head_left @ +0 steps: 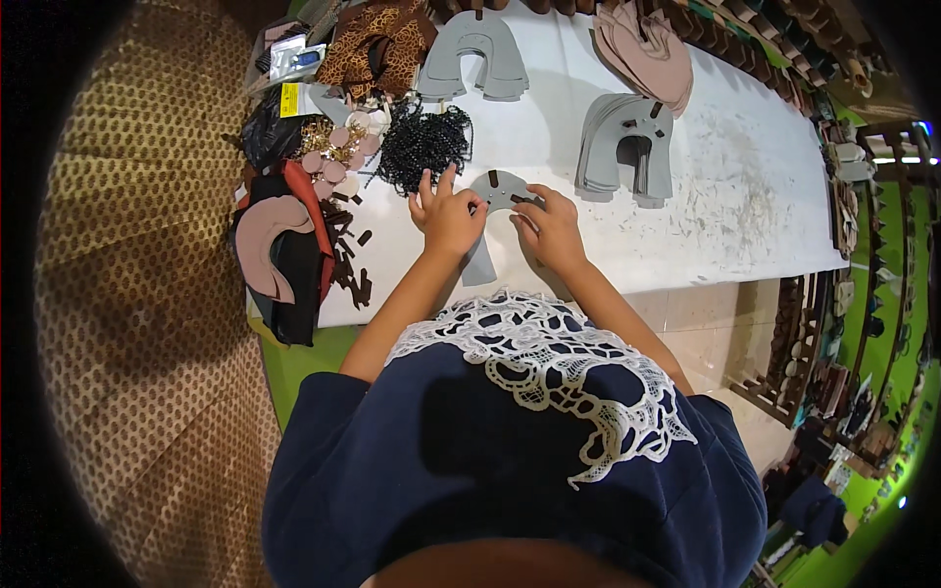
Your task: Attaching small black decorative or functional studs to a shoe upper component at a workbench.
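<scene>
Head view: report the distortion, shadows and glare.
In the head view, the white table bows along its far edge, and black fills the corners; head view again, a dark shadow covers the middle of the navy shirt, and a softer one lies left of the right forearm; head view, bright lights glare at the right rim.

left hand [453, 223] + right hand [556, 230]: holding grey piece [512, 183] | black heap [421, 147]: beyond left hand | grey stack [600, 147]: beyond right hand

Your white-topped table [760, 181] carries a tangled black heap [423, 147] left, stacked grey arch-shaped pieces [600, 147] right, brown strips [365, 290] near left.
</scene>
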The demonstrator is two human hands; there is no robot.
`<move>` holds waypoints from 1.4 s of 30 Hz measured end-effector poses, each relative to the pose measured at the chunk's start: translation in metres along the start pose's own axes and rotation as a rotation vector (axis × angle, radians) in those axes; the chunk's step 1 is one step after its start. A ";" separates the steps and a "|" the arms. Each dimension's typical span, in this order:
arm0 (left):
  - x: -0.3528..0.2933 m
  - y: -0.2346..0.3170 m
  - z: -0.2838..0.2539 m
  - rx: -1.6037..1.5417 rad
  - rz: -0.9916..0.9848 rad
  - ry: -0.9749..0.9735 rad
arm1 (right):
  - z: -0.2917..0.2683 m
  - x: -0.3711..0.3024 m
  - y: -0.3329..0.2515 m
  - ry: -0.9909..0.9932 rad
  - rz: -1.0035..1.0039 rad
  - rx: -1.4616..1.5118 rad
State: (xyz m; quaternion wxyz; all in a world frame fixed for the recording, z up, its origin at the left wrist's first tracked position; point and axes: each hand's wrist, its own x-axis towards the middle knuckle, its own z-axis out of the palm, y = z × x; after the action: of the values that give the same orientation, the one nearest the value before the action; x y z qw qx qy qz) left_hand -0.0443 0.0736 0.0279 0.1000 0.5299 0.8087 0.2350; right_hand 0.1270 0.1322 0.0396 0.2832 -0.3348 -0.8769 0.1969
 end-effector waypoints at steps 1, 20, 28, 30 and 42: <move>-0.001 0.002 0.000 0.014 -0.015 0.006 | 0.000 0.000 0.002 0.005 -0.009 0.005; -0.009 0.003 0.001 0.124 0.116 0.146 | 0.021 0.029 0.024 -0.084 0.039 -0.145; -0.025 -0.001 0.002 0.281 0.269 0.198 | 0.024 0.061 0.033 -0.461 0.170 0.117; -0.027 0.000 0.002 0.304 0.281 0.169 | 0.027 0.062 0.036 -0.490 0.145 0.133; -0.029 0.008 0.001 0.516 0.366 0.162 | 0.036 0.079 0.013 -0.622 0.265 -0.113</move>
State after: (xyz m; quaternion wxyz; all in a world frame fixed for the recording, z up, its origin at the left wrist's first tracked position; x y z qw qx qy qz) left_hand -0.0256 0.0505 0.0278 -0.1463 0.6540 0.7381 0.0779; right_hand 0.0623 0.1905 0.0341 -0.0449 -0.3848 -0.8797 0.2758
